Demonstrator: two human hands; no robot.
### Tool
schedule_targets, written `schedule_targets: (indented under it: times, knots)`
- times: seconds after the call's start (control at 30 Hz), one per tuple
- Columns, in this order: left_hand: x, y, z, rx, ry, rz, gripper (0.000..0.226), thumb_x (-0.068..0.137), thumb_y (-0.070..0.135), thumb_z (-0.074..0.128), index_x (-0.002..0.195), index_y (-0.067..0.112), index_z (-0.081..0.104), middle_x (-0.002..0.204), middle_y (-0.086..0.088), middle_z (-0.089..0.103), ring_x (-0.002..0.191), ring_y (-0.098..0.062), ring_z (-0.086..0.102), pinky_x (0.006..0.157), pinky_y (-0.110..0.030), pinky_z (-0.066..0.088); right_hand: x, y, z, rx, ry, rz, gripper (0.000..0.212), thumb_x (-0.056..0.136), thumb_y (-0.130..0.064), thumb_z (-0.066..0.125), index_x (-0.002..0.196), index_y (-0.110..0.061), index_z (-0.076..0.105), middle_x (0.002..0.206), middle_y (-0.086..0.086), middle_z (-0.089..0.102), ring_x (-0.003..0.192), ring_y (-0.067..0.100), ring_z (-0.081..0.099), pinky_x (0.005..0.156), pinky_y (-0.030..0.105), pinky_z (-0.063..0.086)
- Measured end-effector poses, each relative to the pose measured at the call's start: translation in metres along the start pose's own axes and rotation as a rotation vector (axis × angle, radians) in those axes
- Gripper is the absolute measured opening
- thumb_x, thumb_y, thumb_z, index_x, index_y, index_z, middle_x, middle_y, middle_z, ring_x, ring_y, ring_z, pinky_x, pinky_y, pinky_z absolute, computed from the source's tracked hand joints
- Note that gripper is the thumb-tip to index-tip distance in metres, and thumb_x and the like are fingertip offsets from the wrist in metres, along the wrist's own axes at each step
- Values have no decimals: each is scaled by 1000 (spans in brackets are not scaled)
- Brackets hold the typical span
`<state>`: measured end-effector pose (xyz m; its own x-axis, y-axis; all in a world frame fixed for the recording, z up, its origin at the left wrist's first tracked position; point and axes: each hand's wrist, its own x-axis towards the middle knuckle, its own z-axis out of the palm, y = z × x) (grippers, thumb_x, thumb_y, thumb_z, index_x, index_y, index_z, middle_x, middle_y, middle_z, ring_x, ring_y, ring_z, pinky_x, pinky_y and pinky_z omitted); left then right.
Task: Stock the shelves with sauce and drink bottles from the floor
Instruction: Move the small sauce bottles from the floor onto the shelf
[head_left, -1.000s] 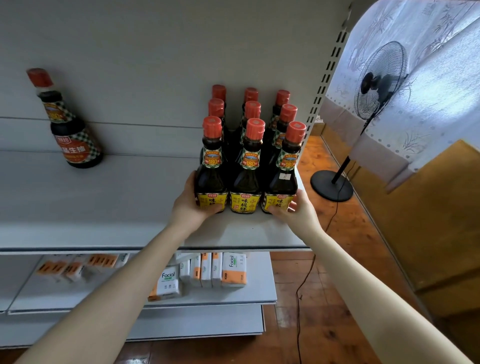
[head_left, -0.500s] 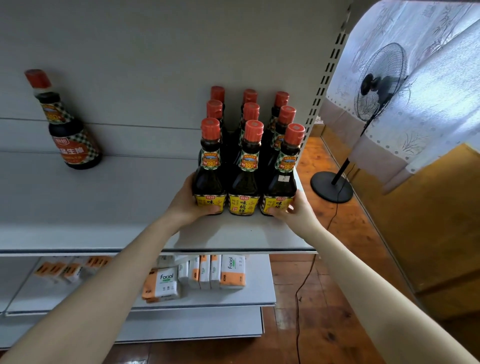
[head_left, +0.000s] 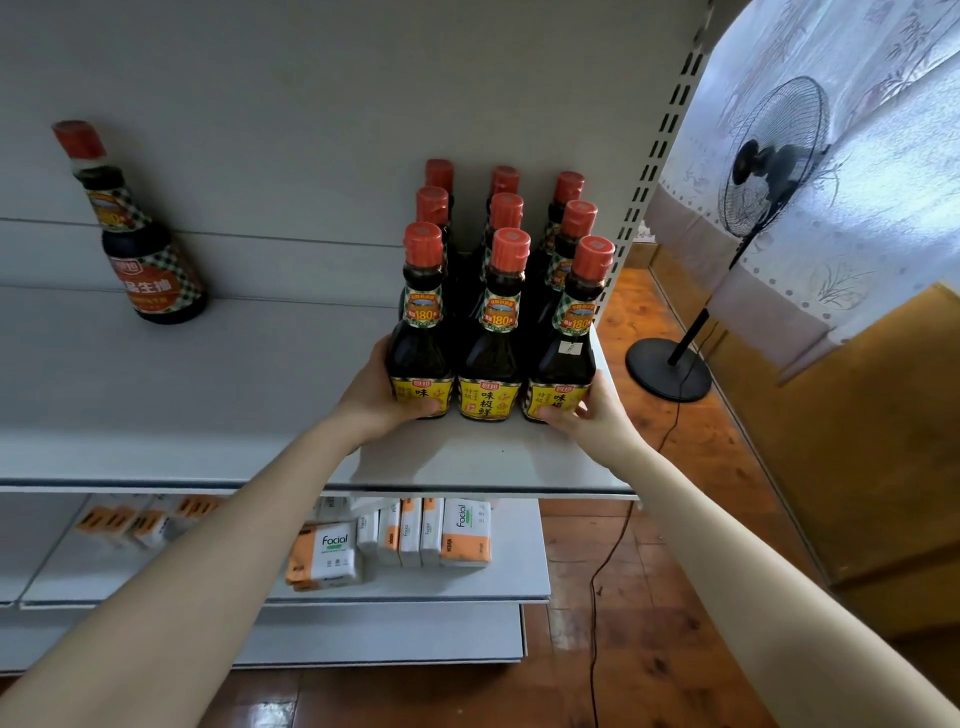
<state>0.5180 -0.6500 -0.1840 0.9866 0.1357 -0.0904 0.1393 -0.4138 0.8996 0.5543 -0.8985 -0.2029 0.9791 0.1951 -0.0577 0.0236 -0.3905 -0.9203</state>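
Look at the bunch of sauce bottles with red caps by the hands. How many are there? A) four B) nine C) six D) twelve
B: the red-capped soy sauce bottles stand in three rows of three on the shelf, with the left hand and the right hand pressed against the two outer front bottles.

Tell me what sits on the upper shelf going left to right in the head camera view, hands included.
Lone sauce bottle → left hand → block of nine red-capped sauce bottles → right hand
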Motion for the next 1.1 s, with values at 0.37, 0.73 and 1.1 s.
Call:
schedule_targets:
  times: [0.37,0.73,1.1]
  knots:
    - [-61,-9,-14,651,122,143,91,70,68,37,140,12,34,146,-10,38,131,-28,38,100,-38,37,-41,-3,-9,-610,64,73,61,89,-39,54,137,-6,36,144,9,37,132,26,33,102,36,33]
    - [-145,-44,-68,703,268,191,94,78,78,18,113,3,64,123,-13,61,120,-27,54,101,-37,32,-76,-55,74,-631,-128,-316,48,89,-36,56,128,-9,50,132,5,52,126,20,43,99,27,34]
    - [-320,-150,-248,791,504,-144,82,85,71,20,93,10,74,99,-7,72,95,-21,68,75,-36,55,-125,-174,332,-543,-525,-587,63,78,-52,49,120,-5,56,122,10,58,117,25,51,92,21,32]
